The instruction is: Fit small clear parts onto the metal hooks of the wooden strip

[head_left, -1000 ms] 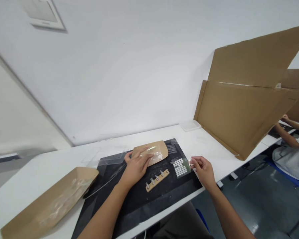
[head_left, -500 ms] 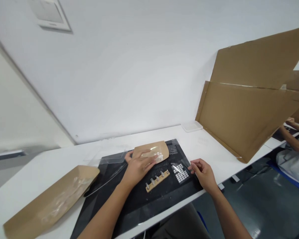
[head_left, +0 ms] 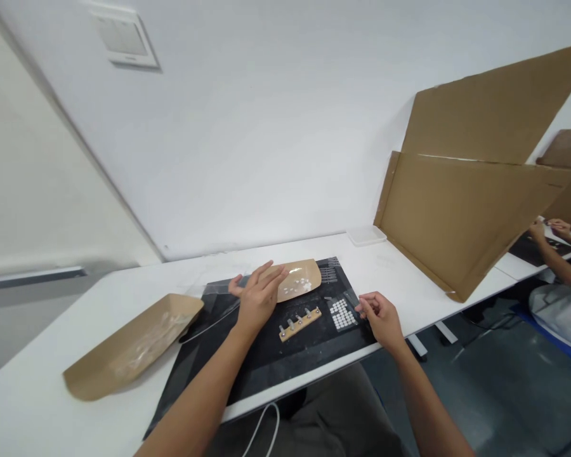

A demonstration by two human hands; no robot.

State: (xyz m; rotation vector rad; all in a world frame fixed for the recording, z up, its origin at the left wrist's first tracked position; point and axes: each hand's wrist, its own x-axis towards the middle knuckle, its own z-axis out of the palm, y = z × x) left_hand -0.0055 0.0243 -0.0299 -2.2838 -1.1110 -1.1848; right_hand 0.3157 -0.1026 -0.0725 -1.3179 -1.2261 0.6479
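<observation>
Holds left hand [head_left: 258,301] spread over tan tray [head_left: 308,267], pinches with right hand [head_left: 380,317] the dotted sheet [head_left: 343,315] to its left, likely light and floppy, best gripped by the clear edge.

Left hand [head_left: 257,301] splayed, right hand [head_left: 381,318] curled

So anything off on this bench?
Nothing spilled or broken that I can see. Slightly odd: the dot sheet has gaps in its rows, so its pattern looks uneven. The mat also looks a bit speckled near the peg strip; the marks are too small to identify.
</observation>
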